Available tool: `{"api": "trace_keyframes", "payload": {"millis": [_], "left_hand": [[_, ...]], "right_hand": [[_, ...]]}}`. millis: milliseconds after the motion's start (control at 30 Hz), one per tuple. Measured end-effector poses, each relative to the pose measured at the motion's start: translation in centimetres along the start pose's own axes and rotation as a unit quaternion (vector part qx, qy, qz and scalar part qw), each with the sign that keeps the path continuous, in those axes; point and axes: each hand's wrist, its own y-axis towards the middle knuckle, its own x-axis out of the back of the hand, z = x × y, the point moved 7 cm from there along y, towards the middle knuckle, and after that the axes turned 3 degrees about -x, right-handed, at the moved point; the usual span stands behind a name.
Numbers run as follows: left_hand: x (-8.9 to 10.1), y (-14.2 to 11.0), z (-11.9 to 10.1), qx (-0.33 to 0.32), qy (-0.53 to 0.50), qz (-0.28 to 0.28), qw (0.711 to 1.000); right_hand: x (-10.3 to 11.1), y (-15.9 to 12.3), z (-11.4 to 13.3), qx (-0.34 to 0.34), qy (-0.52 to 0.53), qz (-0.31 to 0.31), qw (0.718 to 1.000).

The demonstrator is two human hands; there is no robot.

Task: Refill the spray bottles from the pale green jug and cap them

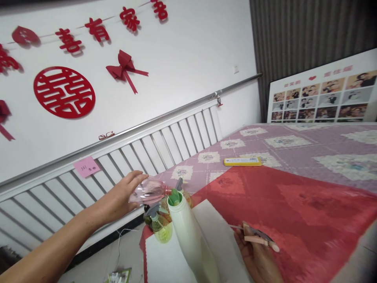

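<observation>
My left hand (134,188) is closed around a clear pinkish plastic bottle (149,191), tipped on its side with its neck to the right. The bottle's mouth is right beside a green piece (176,196) at the opening of a tall pale-green bottle (190,236); I cannot tell if they touch. In my right hand (256,253) is a small tool (257,237) with pale wood-coloured parts and a dark strip; its kind is unclear. A small bottle of yellow-green liquid (162,228) with a grey top stands left of the pale-green bottle, among other small bottles partly hidden.
White sheets (206,216) lie on a sheer red cloth (265,200) over a purple patterned tablecloth (279,143). A yellow-edged flat case (242,161) lies farther back. A white radiator (165,147) runs along the wall, with a pink note (86,166) on it.
</observation>
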Motion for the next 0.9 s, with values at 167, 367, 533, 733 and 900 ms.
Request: {"api": "trace_keyframes", "payload": {"millis": [167,367,533,733,900], "left_hand": [[0.01,0.03,-0.06,-0.007,-0.005,0.005,1.0],[0.02,0.17,-0.18,-0.006,-0.001,0.007,1.0],[0.06,0.21,-0.2,-0.009,0.002,0.005,1.0],[0.06,0.21,-0.07,-0.006,-0.002,0.003,1.0],[0.0,0.21,-0.09,-0.006,-0.003,0.009,1.0]], "right_hand": [[0.04,0.23,-0.18,0.003,0.008,0.006,1.0],[0.21,0.32,-0.3,0.004,-0.006,0.004,1.0],[0.14,0.16,-0.21,-0.001,0.008,0.0,1.0],[-0.23,-0.07,-0.18,-0.006,0.018,-0.008,1.0],[-0.36,-0.26,-0.12,-0.008,0.017,-0.009,1.0]]}}
